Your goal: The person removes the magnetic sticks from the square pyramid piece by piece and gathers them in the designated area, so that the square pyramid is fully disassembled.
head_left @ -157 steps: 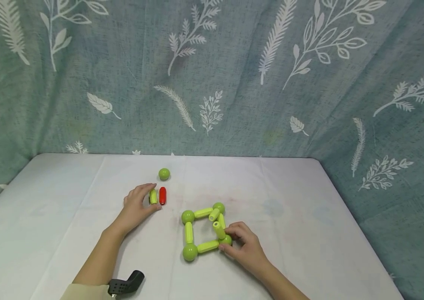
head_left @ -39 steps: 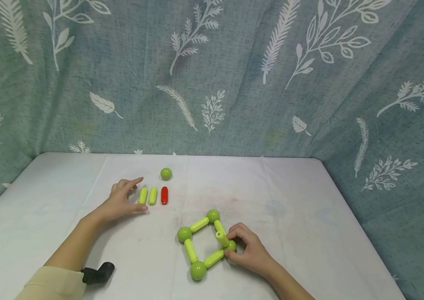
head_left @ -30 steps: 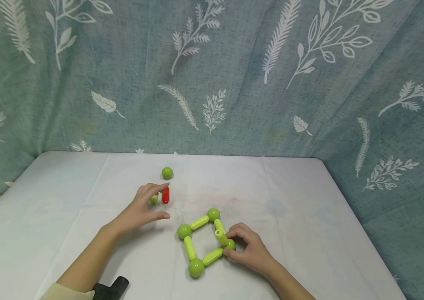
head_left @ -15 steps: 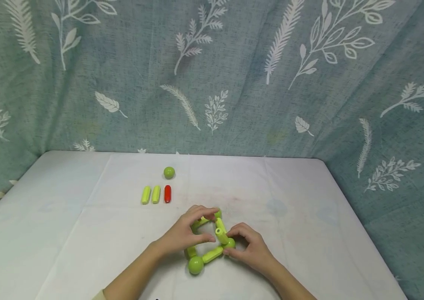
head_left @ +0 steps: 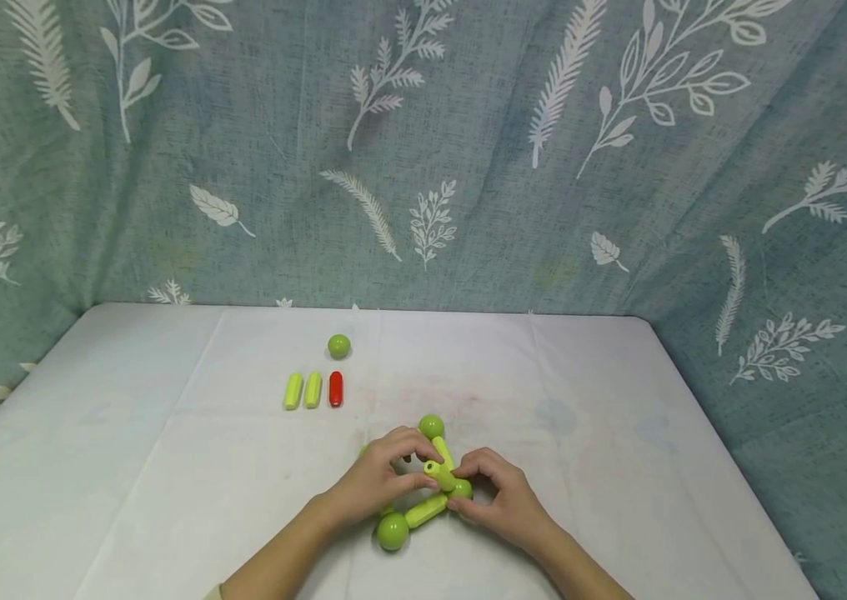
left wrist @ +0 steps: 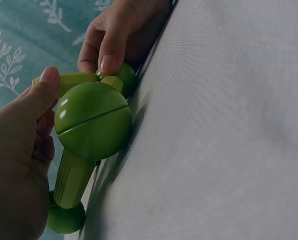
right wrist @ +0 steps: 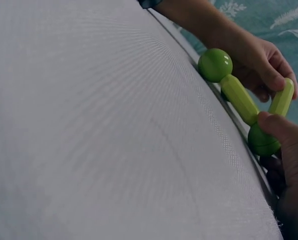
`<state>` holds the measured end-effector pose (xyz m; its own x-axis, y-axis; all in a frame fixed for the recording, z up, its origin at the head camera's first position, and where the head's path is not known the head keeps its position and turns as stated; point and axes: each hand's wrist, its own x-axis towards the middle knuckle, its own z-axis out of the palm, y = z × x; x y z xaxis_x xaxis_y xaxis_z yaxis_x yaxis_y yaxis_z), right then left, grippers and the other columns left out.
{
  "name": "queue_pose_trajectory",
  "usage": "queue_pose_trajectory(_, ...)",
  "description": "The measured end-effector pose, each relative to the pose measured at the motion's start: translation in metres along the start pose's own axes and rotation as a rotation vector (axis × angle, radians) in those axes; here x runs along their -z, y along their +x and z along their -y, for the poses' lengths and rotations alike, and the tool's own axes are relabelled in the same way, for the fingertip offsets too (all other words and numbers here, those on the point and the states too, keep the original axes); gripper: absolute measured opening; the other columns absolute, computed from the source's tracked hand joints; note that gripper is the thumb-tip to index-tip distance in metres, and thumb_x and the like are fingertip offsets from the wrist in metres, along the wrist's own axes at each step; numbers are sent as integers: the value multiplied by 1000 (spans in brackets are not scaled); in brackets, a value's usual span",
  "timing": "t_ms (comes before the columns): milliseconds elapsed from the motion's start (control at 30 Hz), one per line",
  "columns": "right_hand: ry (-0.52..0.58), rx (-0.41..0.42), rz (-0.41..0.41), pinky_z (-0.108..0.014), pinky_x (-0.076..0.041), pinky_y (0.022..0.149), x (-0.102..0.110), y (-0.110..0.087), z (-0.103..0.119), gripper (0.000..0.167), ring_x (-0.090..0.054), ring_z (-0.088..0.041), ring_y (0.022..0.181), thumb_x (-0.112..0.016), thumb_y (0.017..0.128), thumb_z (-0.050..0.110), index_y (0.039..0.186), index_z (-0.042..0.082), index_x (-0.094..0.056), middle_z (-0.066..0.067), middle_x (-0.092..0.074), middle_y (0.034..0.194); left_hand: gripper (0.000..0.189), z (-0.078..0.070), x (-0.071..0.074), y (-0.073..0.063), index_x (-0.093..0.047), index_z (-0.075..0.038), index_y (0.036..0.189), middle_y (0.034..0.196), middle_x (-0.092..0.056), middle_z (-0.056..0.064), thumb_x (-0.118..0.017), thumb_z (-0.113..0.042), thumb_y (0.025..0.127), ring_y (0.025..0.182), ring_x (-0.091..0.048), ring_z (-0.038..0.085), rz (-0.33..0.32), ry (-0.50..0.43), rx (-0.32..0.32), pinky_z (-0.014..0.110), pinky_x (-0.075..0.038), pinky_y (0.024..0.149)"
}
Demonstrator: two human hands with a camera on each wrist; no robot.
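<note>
On the white cloth, a frame of yellow-green rods and green balls lies between the hands, its left side mostly hidden in the head view. An upright rod [head_left: 440,475] rises from its right corner ball [head_left: 462,490]. My left hand [head_left: 378,479] pinches that rod near its top between thumb and fingers, clearly seen in the left wrist view. With thumb and fingers my right hand [head_left: 498,500] grips the corner ball at the rod's foot. A near ball [head_left: 393,532], joined by a lying rod [head_left: 427,510], and a far ball [head_left: 431,427] form other corners.
Toward the back left lie two loose yellow-green rods [head_left: 293,391] side by side, with a red rod [head_left: 336,389] to their right. A loose green ball [head_left: 338,346] sits behind them. A patterned curtain [head_left: 423,167] hangs beyond the table's far edge.
One of two standing rods has left the frame; a second loose rod lies beside the red one. The frame has turned. My left hand has come right from the loose rods and grips the remaining upright rod.
</note>
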<state>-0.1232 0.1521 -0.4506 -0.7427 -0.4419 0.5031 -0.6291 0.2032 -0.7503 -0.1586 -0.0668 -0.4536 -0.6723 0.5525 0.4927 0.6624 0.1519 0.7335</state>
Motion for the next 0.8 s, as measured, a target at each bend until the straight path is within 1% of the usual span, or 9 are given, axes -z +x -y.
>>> queue_pose_trajectory(67, -9, 14, -2, -29, -53, 77, 0, 0, 0, 29, -60, -24, 85, -77, 71, -8, 94, -2, -60, -16, -62, 93, 27, 0, -1, 0, -66, -14, 100, 97, -64, 1, -77, -14, 75, 87, -54, 13, -10, 10, -21, 28, -51, 69)
queue_pose_trajectory(267, -25, 43, -5, -29, -53, 78, -1, 1, 0, 30, -60, -26, 85, -77, 71, -7, 94, -2, -60, -15, -61, 93, 30, 3, -2, 0, -66, -8, 98, 93, -65, 5, -79, -10, 71, 82, -56, 15, -63, 60, -129, 23, -50, 66)
queue_pose_trajectory(333, -32, 47, -5, -30, -53, 78, -1, 1, 0, 30, -60, -26, 85, -77, 71, -7, 94, -2, -60, -16, -61, 93, 29, 2, 0, 0, -66, -7, 98, 93, -65, 5, -79, -8, 71, 81, -56, 14, -104, 38, -115, 22, -50, 66)
queue_pose_trajectory(433, -36, 27, -8, -29, -53, 78, -2, 1, 2, 29, -60, -27, 84, -78, 70, -6, 93, -2, -62, -16, -62, 91, 31, -5, 9, 1, -65, -6, 98, 92, -63, 5, -78, 1, 70, 81, -54, 12, -201, 9, -102, 22, -48, 68)
queue_pose_trajectory(500, -38, 21, -12, -28, -53, 77, -2, 0, 3, 29, -60, -27, 83, -79, 69, -6, 92, -2, -62, -16, -62, 91, 34, -12, 18, 2, -65, -6, 98, 92, -63, 4, -78, 6, 69, 83, -54, 10, -267, -8, -83, 23, -47, 71)
queue_pose_trajectory(567, -49, 39, -22, -28, -53, 76, -1, -1, 3, 30, -60, -26, 82, -79, 68, -7, 92, -2, -62, -16, -61, 90, 36, -17, 26, 3, -64, -6, 100, 94, -64, 4, -77, 8, 69, 87, -55, 10, -295, -11, -61, 22, -46, 75)
queue_pose_trajectory(667, -58, 50, -26, -28, -53, 76, 0, -1, 2, 31, -60, -23, 83, -79, 68, -7, 93, -2, -61, -15, -61, 90, 33, -22, 39, 3, -60, -6, 107, 107, -66, 6, -71, 5, 78, 101, -59, 9, -276, -85, 36, 20, -46, 85)
queue_pose_trajectory(733, -61, 42, -25, -28, -53, 76, -1, -1, 2, 30, -60, -22, 83, -79, 69, -7, 93, -2, -61, -14, -61, 91, 32, -23, 48, 1, -55, -5, 115, 115, -64, 7, -65, 2, 86, 107, -59, 10, -251, -182, 114, 22, -47, 89)
queue_pose_trajectory(800, -56, 25, -21, -28, -53, 77, -1, -1, 2, 30, -60, -23, 84, -78, 69, -6, 94, -2, -62, -14, -61, 91, 29, -21, 56, -1, -49, -3, 119, 118, -62, 10, -57, 0, 92, 109, -60, 13, -241, -271, 162, 26, -49, 89)
